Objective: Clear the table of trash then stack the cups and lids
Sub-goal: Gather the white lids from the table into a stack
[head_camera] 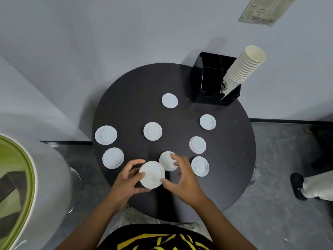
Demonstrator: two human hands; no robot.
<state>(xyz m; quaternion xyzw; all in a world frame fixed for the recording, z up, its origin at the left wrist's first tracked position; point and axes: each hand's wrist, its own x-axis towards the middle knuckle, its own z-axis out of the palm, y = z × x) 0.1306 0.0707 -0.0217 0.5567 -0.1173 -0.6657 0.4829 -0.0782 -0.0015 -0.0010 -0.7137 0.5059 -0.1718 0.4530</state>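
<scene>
Several white plastic lids lie flat on the round dark table (234, 141). My left hand (126, 179) grips the left edge of one raised lid (152, 175) near the table's front. My right hand (182, 175) touches that lid's right edge with the thumb, while its fingers rest on a second lid (166, 160) just behind. Other lids lie at the left (106, 135), front left (113, 158), centre (152, 131), back (169, 100) and right (207, 121), (197, 144), (200, 166). A tall stack of paper cups (243, 69) leans in a black holder.
The black holder (207, 82) stands at the table's back right, its left compartment empty. A white bin with a green liner (27, 186) stands at the left. Another person's foot and trouser leg (302, 186) are on the floor at the right. The wall is close behind.
</scene>
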